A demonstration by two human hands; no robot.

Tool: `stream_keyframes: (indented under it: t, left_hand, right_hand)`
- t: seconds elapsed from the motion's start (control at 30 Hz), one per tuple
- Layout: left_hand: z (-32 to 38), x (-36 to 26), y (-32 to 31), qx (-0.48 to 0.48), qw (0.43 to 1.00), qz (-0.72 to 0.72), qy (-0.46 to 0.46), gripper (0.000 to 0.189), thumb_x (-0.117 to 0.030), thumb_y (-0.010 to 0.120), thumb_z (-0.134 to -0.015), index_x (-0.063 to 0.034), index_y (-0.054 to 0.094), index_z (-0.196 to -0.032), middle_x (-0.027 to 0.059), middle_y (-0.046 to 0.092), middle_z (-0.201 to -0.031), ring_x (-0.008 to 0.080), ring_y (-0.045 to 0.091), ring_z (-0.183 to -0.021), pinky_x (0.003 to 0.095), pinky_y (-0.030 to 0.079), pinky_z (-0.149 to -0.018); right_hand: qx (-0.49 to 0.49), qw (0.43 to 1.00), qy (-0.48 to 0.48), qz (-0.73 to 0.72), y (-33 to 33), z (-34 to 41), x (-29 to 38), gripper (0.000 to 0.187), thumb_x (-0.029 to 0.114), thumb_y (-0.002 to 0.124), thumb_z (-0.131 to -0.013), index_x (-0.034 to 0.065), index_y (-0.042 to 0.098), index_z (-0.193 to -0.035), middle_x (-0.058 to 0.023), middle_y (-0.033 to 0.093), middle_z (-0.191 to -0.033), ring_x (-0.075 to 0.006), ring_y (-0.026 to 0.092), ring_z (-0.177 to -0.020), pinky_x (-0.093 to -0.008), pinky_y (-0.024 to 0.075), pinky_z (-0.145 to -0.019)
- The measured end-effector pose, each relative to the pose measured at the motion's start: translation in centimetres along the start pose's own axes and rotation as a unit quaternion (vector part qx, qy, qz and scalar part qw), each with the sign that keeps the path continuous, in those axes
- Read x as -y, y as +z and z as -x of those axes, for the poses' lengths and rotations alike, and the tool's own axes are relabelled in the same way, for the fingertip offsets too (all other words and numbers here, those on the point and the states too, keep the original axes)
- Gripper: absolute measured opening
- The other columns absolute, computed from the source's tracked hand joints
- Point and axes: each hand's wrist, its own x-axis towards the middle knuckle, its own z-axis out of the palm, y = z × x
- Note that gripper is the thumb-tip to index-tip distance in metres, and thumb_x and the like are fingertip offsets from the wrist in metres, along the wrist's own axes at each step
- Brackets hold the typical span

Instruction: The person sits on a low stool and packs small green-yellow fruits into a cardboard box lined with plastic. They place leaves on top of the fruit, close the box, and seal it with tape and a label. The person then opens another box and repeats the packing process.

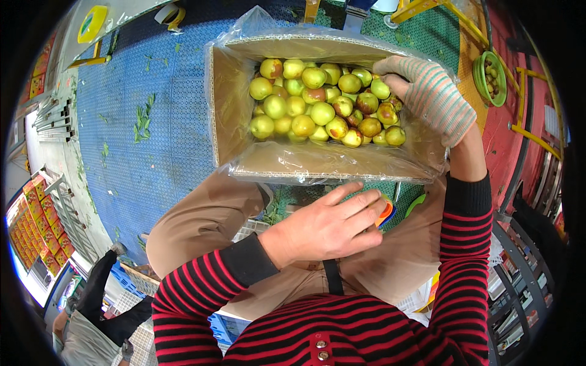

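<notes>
A cardboard box (238,151) lined with clear plastic film (256,20) stands before me. Several layers of green and reddish-brown jujubes (322,113) lie loose inside it. My right hand (428,94), in a striped knit glove, reaches over the box's right wall. Its bare fingertips are at the back right of the fruit, beside a green jujube (380,88); whether they grip one is hidden by the hand. My left hand (332,222) is bare, with nothing in it. Fingers apart, it hovers over my lap, just in front of the box's near flap.
A green basket (490,78) with small brown fruit stands at right near yellow metal legs (522,98). Tape rolls (170,14) lie at the upper left. Leaves (143,120) are scattered over blue floor mats (192,105). Another person (94,334) sits at lower left.
</notes>
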Motion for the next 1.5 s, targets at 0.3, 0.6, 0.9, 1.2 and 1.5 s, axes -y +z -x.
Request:
stream_keyframes:
  t: [0.3, 0.6, 0.9, 1.2, 1.5]
  left_hand:
    - [0.9, -1.6, 0.5, 0.117, 0.99, 0.046, 0.058, 0.016, -0.021, 0.064, -0.076, -0.0112, 0.055, -0.083, 0.0082, 0.059, -0.097, 0.0262, 0.06, -0.1, 0.0374, 0.051, -0.087]
    - [1.2, -3.2, 1.8, 0.136, 0.985, 0.054, 0.095, 0.016, -0.019, 0.063, -0.076, -0.0123, 0.051, -0.082, 0.0027, 0.052, -0.081, 0.0207, 0.058, -0.083, 0.0317, 0.049, -0.071]
    - [3.5, -4.4, 3.4, 0.219, 0.953, 0.202, -0.053, 0.035, -0.031, 0.054, -0.099, -0.0022, 0.068, -0.114, 0.0143, 0.07, -0.106, 0.0297, 0.065, -0.1, 0.038, 0.05, -0.089]
    - [4.5, -3.6, 4.0, 0.356, 0.917, 0.176, 0.038, 0.016, -0.019, 0.058, -0.089, -0.0075, 0.067, -0.092, 0.0087, 0.069, -0.089, 0.0275, 0.066, -0.094, 0.0398, 0.051, -0.089]
    - [5.3, -3.3, 3.4, 0.302, 0.945, 0.114, 0.052, 0.011, -0.02, 0.058, -0.086, -0.0115, 0.065, -0.09, 0.0024, 0.061, -0.076, 0.0213, 0.062, -0.085, 0.0334, 0.048, -0.074]
  right_hand:
    - [0.19, 0.976, -0.089, 0.057, 5.0, 3.8, 7.9, 0.015, 0.011, 0.059, -0.084, 0.0076, 0.072, -0.09, -0.0133, 0.07, -0.077, -0.0347, 0.071, -0.075, -0.0457, 0.0573, -0.065]
    - [0.085, 0.991, -0.071, 0.077, 5.5, 6.1, 9.0, 0.03, 0.012, 0.063, -0.083, 0.0095, 0.062, -0.113, -0.0103, 0.066, -0.103, -0.0289, 0.065, -0.098, -0.0414, 0.0545, -0.075]
    - [0.093, 0.918, -0.356, -0.147, 6.1, 9.0, 13.3, 0.039, 0.027, 0.059, -0.076, 0.0075, 0.066, -0.109, -0.0047, 0.064, -0.099, -0.0207, 0.062, -0.083, -0.0334, 0.0509, -0.062]
    - [0.056, 0.982, -0.177, 0.02, 1.7, 4.7, 8.9, 0.016, 0.014, 0.062, -0.083, 0.0139, 0.07, -0.097, -0.004, 0.061, -0.076, -0.0232, 0.063, -0.069, -0.0369, 0.0503, -0.054]
    - [0.127, 0.991, 0.013, 0.047, 0.5, 0.7, -0.6, 0.02, 0.011, 0.068, -0.084, 0.0037, 0.07, -0.103, -0.019, 0.07, -0.083, -0.0362, 0.069, -0.078, -0.045, 0.0553, -0.072]
